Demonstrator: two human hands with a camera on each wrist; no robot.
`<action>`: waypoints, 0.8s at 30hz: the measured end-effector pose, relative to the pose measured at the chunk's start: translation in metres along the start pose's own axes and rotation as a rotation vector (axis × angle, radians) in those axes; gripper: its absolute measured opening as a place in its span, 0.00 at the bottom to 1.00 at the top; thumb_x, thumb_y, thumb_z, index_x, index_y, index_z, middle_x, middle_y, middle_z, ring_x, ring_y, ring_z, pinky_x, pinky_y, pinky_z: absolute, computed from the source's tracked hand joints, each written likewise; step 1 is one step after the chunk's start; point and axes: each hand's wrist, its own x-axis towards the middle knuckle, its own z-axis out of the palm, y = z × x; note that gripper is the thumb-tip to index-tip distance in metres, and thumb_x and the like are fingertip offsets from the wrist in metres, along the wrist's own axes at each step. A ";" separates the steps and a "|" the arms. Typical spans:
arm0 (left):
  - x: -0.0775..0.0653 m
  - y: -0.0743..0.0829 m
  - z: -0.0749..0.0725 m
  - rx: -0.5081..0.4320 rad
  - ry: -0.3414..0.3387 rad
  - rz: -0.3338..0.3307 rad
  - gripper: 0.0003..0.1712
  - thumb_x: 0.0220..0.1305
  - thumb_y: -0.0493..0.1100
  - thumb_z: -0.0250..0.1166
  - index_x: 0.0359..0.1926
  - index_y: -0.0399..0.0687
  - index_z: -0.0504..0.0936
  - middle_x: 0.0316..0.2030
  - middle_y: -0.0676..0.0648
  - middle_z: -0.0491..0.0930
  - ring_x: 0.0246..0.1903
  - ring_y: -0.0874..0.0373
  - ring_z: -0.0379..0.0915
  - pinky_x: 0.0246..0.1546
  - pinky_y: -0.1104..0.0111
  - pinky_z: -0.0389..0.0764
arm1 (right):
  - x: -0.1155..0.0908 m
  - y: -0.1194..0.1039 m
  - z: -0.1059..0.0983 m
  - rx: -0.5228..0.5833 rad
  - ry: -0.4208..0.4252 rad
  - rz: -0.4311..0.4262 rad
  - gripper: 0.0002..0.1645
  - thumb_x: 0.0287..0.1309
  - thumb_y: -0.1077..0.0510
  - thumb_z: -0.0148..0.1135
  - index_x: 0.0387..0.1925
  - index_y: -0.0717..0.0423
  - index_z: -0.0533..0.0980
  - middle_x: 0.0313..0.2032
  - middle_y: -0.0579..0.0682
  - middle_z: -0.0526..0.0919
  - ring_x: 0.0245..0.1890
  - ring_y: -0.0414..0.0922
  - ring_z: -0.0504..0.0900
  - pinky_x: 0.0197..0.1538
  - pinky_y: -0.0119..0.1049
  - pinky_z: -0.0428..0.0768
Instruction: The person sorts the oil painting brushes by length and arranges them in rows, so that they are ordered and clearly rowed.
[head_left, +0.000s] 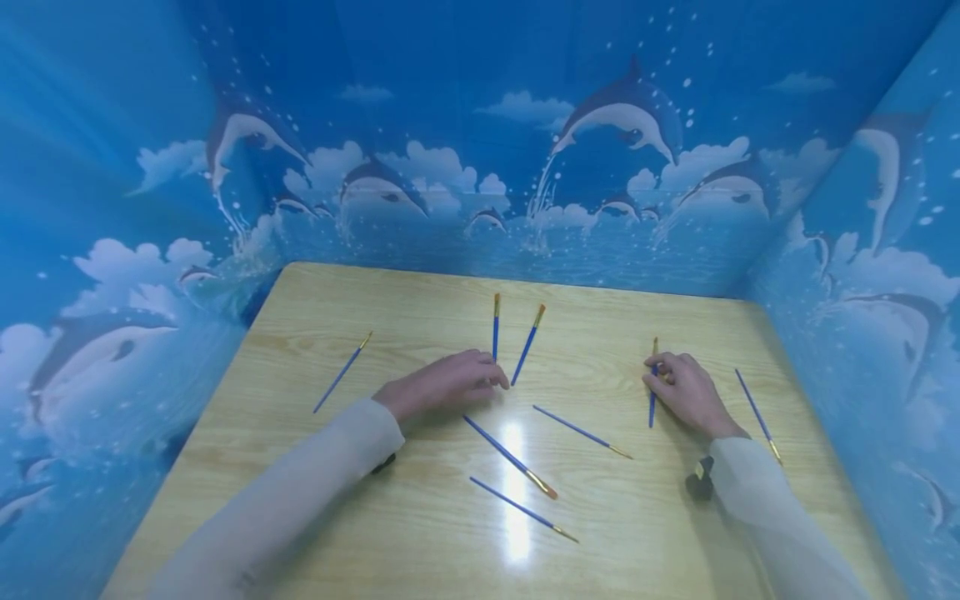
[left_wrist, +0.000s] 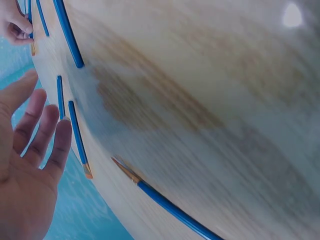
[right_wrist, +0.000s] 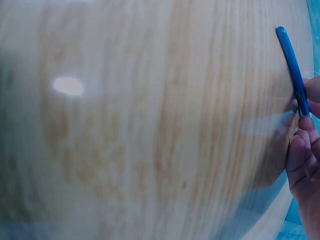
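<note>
My right hand [head_left: 690, 396] pinches a slim blue paintbrush [head_left: 652, 410] between thumb and fingers at the right of the table. That brush lies almost straight up and down the table, its gold ferrule beyond the fingers; its blue handle end [right_wrist: 289, 57] shows in the right wrist view. My left hand [head_left: 446, 383] hovers near the middle with fingers loosely extended, holding nothing. Close to its fingertips lie a paintbrush [head_left: 496, 327] with bristles pointing away, its handle end partly hidden by the hand, and a slanted flat paintbrush [head_left: 528, 343].
On the wooden table [head_left: 247, 467] lie further paintbrushes: one at left [head_left: 341, 374], a slanted one [head_left: 577, 427], a wider one [head_left: 506, 452], a thin one [head_left: 517, 506] nearer me, and one at far right [head_left: 756, 408]. Dolphin-print curtains [head_left: 450, 100] enclose the back and sides.
</note>
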 end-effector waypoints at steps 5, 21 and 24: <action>-0.006 0.009 0.003 -0.021 -0.057 0.036 0.16 0.83 0.45 0.62 0.64 0.56 0.86 0.60 0.55 0.85 0.63 0.59 0.78 0.69 0.62 0.80 | 0.000 -0.001 0.001 -0.002 0.004 0.010 0.22 0.78 0.54 0.64 0.63 0.65 0.79 0.54 0.70 0.81 0.52 0.64 0.82 0.55 0.64 0.81; -0.018 0.025 0.014 -0.080 -0.181 0.109 0.16 0.78 0.55 0.67 0.62 0.66 0.87 0.54 0.63 0.84 0.54 0.71 0.78 0.60 0.70 0.81 | 0.000 0.000 0.001 0.002 0.004 0.016 0.23 0.78 0.53 0.63 0.63 0.65 0.79 0.54 0.69 0.81 0.52 0.63 0.82 0.54 0.63 0.81; -0.021 0.026 0.016 -0.077 -0.193 0.112 0.15 0.77 0.53 0.68 0.61 0.67 0.87 0.53 0.64 0.84 0.54 0.71 0.78 0.59 0.71 0.81 | 0.000 0.000 0.002 0.002 0.008 0.019 0.22 0.78 0.54 0.63 0.63 0.65 0.79 0.54 0.69 0.81 0.52 0.63 0.82 0.55 0.63 0.81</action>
